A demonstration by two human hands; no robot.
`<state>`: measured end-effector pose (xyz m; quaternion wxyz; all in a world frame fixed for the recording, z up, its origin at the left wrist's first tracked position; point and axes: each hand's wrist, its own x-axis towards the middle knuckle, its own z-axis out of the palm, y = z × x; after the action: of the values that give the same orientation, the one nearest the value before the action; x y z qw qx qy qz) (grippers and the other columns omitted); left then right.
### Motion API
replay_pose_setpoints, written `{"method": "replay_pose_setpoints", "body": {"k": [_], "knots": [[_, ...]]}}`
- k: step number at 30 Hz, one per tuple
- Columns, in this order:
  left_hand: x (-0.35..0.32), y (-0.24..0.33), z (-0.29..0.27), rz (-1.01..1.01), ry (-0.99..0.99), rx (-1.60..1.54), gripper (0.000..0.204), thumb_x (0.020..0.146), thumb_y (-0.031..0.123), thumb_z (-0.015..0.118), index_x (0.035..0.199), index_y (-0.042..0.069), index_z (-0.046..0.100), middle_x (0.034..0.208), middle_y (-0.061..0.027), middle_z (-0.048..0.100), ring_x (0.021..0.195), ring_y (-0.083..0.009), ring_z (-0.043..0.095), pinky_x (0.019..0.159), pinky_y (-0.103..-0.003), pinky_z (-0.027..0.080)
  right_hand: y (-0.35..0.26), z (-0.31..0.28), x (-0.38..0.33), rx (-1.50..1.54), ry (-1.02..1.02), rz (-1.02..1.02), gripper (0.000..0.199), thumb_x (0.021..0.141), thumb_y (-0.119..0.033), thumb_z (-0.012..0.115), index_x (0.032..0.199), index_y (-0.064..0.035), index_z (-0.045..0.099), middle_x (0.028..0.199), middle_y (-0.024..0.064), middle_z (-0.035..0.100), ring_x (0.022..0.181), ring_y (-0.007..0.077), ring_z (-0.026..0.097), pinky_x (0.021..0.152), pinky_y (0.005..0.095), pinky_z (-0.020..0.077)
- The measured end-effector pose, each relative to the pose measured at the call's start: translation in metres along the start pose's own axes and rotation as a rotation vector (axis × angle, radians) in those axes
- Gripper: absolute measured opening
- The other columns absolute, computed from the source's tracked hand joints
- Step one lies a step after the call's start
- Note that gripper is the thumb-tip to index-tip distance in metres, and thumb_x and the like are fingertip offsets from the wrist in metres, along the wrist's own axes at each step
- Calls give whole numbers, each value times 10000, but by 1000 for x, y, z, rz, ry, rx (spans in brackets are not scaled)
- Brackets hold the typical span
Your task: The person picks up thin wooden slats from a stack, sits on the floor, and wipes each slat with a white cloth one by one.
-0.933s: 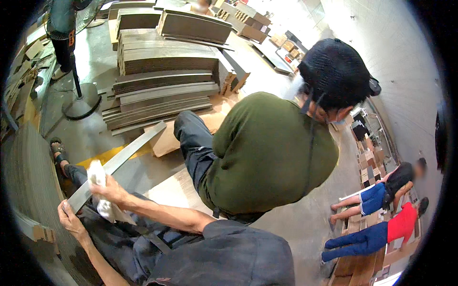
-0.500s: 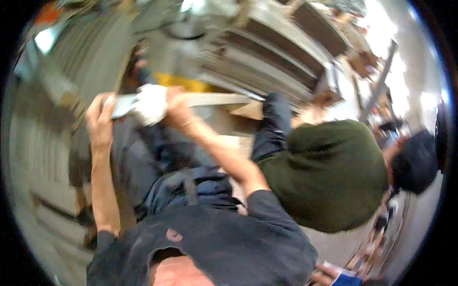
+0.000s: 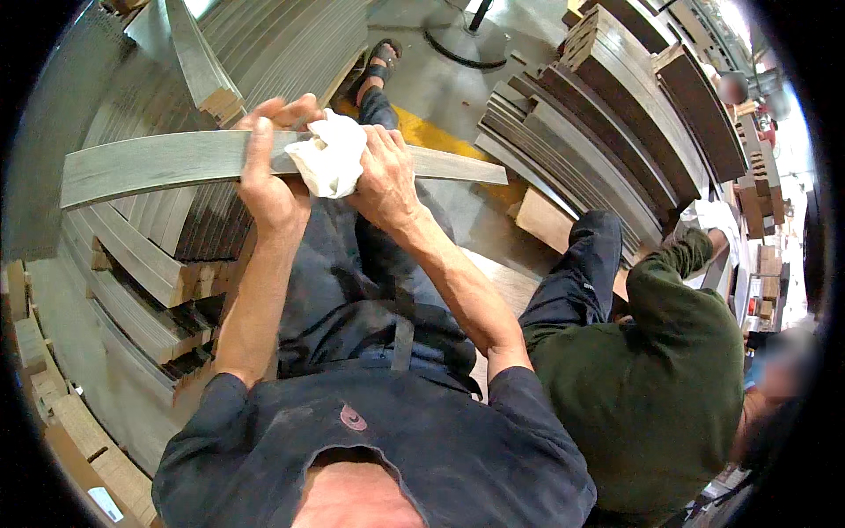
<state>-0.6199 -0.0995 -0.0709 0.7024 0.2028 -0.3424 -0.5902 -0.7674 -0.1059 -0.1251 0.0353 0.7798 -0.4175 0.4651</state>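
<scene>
A long grey wood-look plank (image 3: 150, 167) lies across in front of me, held level above my thighs. My left hand (image 3: 275, 180) grips it left of its middle, with the thumb over the near face and the slightly blurred fingers at the far edge. Just to the right, a crumpled white cloth (image 3: 329, 157) wraps over the plank. My right hand (image 3: 385, 176) is closed on this cloth and presses it against the plank. The plank's right end sticks out beyond my right hand.
Stacked grey planks (image 3: 290, 53) stand ahead on the left, more (image 3: 132, 255) beside my left arm. Another plank stack (image 3: 607, 114) is ahead on the right. Close on my right bends a person in a dark green top (image 3: 651, 387). A round black stand base (image 3: 465, 44) rests on the floor.
My left hand has gone from the plank's left end to a hold near the cloth, and the plank now reaches far out to the left. The whole view has swung.
</scene>
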Motion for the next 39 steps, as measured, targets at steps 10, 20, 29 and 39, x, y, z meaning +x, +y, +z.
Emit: {"method": "replay_pose_setpoints", "body": {"k": [10, 20, 29, 39], "knots": [[49, 102, -38, 151, 239, -130, 205, 891, 121, 596, 1006, -31, 521, 788, -133, 508, 836, -283, 565, 938, -521, 480, 149, -73, -101, -188, -238, 212, 474, 699, -80, 738, 1163, -69, 637, 1143, 129, 648, 1062, 316, 607, 938, 405, 474], [17, -71, 0, 227, -74, 426, 322, 953, 128, 547, 1221, -26, 457, 950, -118, 611, 939, -232, 639, 867, -412, 510, 54, -11, -21, 41, -77, 230, 462, 704, -21, 709, 1160, -64, 642, 1170, 153, 644, 1080, 336, 605, 946, 410, 477], [67, 111, 28, 327, 67, 713, 436, 917, 247, 593, 1221, -62, 538, 728, -35, 539, 614, -140, 578, 600, -272, 470, 181, -27, -160, -163, -424, 1203, 493, 715, -207, 729, 1134, 14, 592, 1096, 246, 654, 1034, 363, 638, 874, 412, 502], [13, 107, -28, -31, -196, 1196, 507, 755, 263, 742, 1114, -62, 590, 991, -125, 654, 924, -209, 622, 832, -339, 484, 92, -39, -45, 765, 42, 918, 606, 765, -74, 623, 1337, -19, 430, 1146, 93, 562, 1017, 188, 551, 910, 330, 443]]}}
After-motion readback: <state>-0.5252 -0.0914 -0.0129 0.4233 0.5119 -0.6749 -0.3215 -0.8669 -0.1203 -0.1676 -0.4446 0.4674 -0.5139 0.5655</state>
